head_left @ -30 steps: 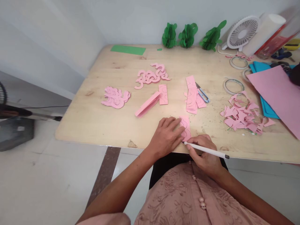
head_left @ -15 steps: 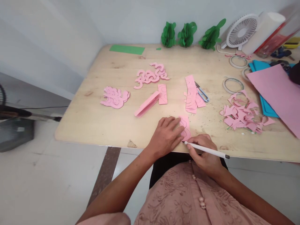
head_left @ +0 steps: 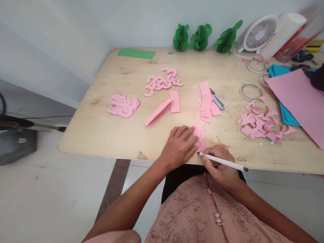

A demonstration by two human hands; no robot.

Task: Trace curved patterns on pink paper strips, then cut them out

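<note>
A small pink paper strip (head_left: 199,137) with curved outlines drawn on it lies at the table's front edge. My left hand (head_left: 179,146) rests flat across its left side, fingers stretched out. My right hand (head_left: 222,165) grips a white pen (head_left: 225,162), its tip down by the strip's lower edge. Beyond my hands lie a folded pink strip (head_left: 159,112), a short marked strip (head_left: 175,102) and a stack of marked pink strips (head_left: 205,103). Blue-handled thread snips (head_left: 218,101) touch that stack.
Cut pink curls (head_left: 162,82) and a pile of cut pink shapes (head_left: 124,105) lie to the left. Pink scraps (head_left: 263,123), tape rolls (head_left: 251,91) and a large pink sheet (head_left: 300,104) are on the right. Green paper figures (head_left: 181,37) and a fan (head_left: 260,33) stand along the wall.
My hands, the pen and the strip look almost the same as before. The view has shifted very slightly.
</note>
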